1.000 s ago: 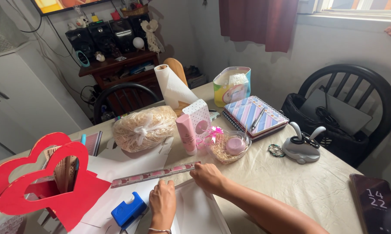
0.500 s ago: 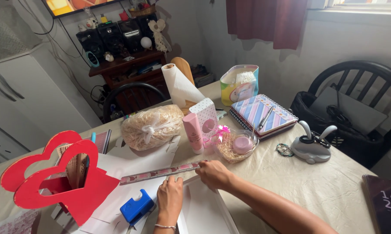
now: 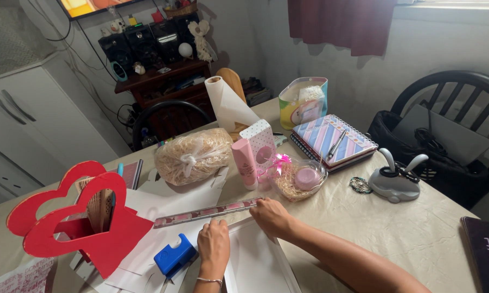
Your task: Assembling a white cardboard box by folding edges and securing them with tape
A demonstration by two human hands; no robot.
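At frame centre, a clear bag (image 3: 194, 155) of straw and a pink tube (image 3: 245, 163) stand on the counter (image 3: 418, 228); a clear bowl (image 3: 300, 179) holds straw and pink soap. Lower centre, the right hand (image 3: 271, 216) pinches the ruler (image 3: 206, 211); the left hand (image 3: 214, 247) lies flat on white paper (image 3: 255, 266).

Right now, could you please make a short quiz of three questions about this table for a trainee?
1. True or false: the right hand touches the ruler.
2. Which lies nearest the left hand? A) blue tool B) paper roll C) notebook
3. What colour is the heart box?

Key: 1 true; 2 A; 3 red.
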